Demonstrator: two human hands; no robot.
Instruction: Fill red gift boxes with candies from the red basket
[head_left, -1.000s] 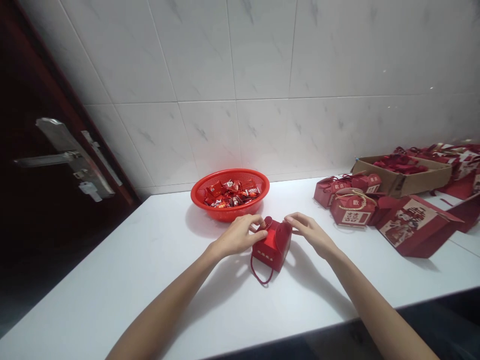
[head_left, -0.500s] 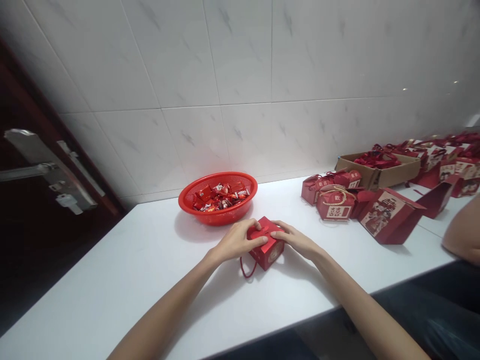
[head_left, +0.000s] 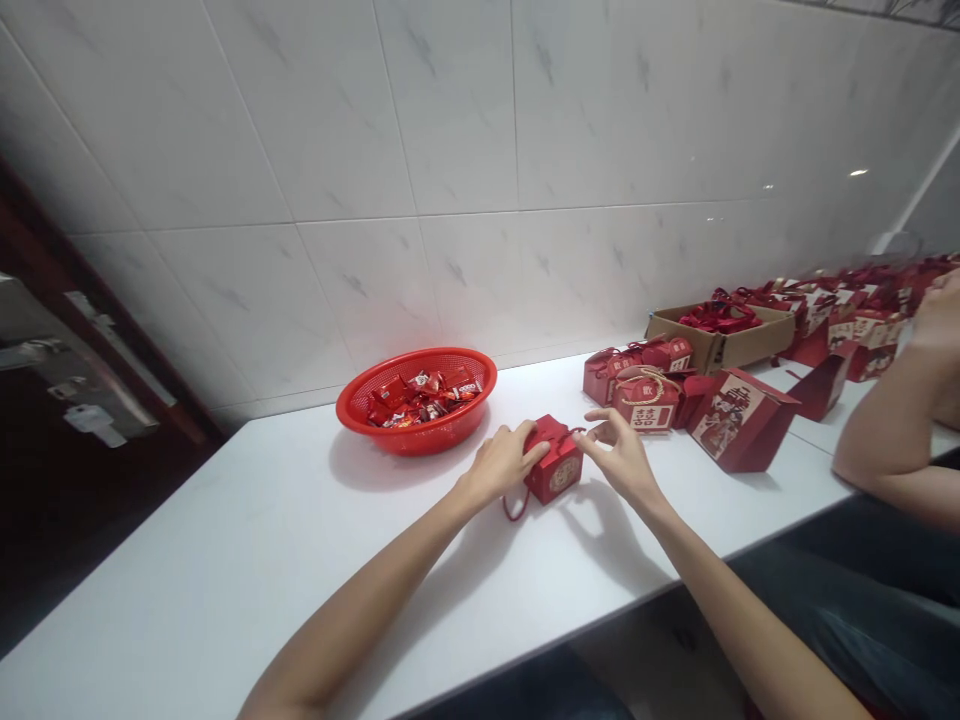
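Right hand now off box (pinching cord, it seems)

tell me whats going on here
A person is handling a small red box on a white table. The left hand holds the box, while the right hand seems to pinch a cord at the box's top. A cord loop hangs at its side. A red basket of wrapped pieces stands farther back, and more red boxes sit to the right.
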